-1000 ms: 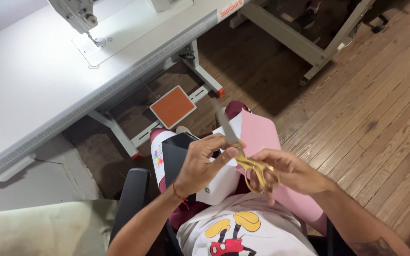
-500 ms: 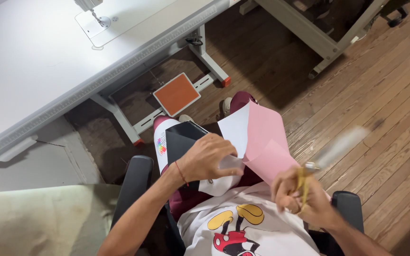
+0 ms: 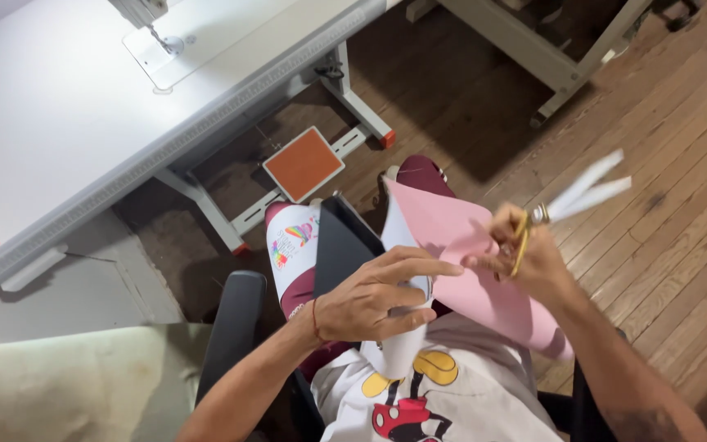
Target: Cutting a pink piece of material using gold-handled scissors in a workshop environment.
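Room: a wooden plank floor [image 3: 681, 205] runs under a white sewing table [image 3: 67, 123]; a sewing machine [image 3: 145, 12] shows at the top edge of that table; an orange foot pedal [image 3: 303, 163] sits on the frame beneath it.
Seat: the person sits in a dark chair [image 3: 235, 327]; a black tablet-like slab [image 3: 341, 241] leans on the lap.
Left hand: the left hand [image 3: 374, 295] lies on the lap; fingers stretched and loosely curled over a white sheet [image 3: 403, 348]; fingertips reach to the edge of the pink paper [image 3: 460, 262].
Right hand: the right hand [image 3: 525, 254] is raised just above the pink paper; fingers closed through the gold handles of the scissors [image 3: 570, 200]; the pale blades stand apart, pointing up and right, blurred.
Pink paper: draped over the lap and right thigh; between the two hands.
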